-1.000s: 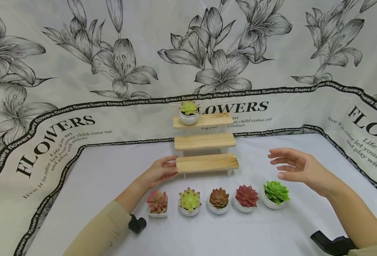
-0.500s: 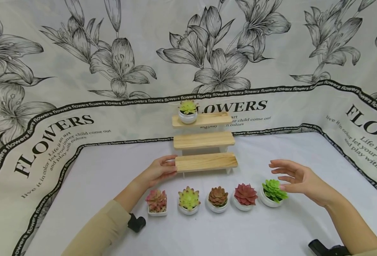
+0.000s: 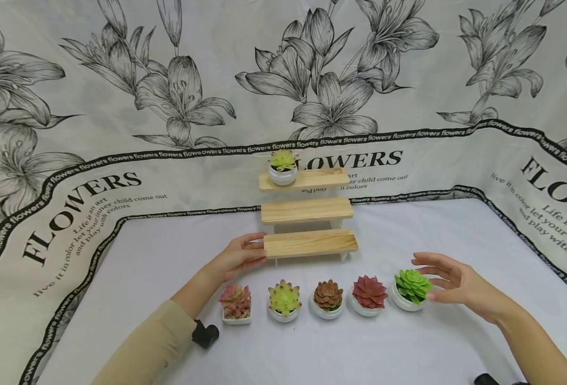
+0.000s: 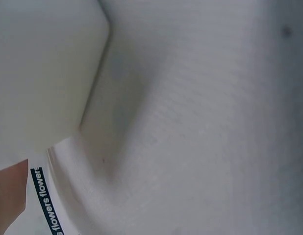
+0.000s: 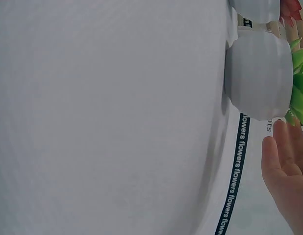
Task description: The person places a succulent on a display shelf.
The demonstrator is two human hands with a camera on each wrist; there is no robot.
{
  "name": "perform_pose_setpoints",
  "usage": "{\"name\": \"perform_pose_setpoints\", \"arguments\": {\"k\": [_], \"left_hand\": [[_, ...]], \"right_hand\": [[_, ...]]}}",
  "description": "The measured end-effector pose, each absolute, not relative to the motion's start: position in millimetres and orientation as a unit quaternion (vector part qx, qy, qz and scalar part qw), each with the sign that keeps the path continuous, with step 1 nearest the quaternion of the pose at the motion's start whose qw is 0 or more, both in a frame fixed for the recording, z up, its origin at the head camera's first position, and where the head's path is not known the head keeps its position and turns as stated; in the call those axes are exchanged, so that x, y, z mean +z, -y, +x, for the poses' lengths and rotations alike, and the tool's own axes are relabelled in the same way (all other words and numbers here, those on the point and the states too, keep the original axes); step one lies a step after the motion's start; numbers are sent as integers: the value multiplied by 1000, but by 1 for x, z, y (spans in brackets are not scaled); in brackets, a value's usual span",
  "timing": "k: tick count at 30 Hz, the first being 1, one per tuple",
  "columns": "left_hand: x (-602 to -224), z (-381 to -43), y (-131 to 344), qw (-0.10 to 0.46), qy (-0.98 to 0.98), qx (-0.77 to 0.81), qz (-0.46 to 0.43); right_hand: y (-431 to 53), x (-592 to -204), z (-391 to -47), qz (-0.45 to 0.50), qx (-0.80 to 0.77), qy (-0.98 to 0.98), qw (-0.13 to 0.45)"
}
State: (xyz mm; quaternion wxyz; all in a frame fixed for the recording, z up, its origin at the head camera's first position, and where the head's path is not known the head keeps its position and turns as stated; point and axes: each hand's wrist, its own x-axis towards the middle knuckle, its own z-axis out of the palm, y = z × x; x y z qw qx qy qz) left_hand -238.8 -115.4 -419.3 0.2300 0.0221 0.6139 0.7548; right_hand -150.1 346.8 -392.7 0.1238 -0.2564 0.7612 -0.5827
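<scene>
A three-tier wooden display stand stands at the back, a yellow-green potted succulent on the left of its top tier. My left hand holds the left end of the lowest tier. In the right wrist view, my right hand is beside the bright green succulent in its round white pot, fingers parted and relaxed. From the head view, the right hand is at this green succulent's right side; whether it touches the leaves I cannot tell.
Left of the green one, a row holds a dark red succulent, a brown one, a yellow-green one and a pink one in a square pot. Behind the white-covered table hangs a flower-printed cloth.
My right hand has come down toward the green succulent, then shifted slightly right beside it. The left hand has stayed at the stand's lowest tier.
</scene>
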Motion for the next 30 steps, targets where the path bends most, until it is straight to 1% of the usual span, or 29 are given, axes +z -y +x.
{"name": "perform_pose_setpoints", "arguments": {"k": [10,19,30], "left_hand": [[-418,-238,115,230,-615,754,23],[-419,-238,116,232,-613,755,18],[-418,-240,115,233,-614,754,18]], "right_hand": [[-350,-402,-150,-222,-557,-788,140],[-347,-404,-151,-173,-523,-817,168],[-345,-411,-157,-202,-568,-767,221]]}}
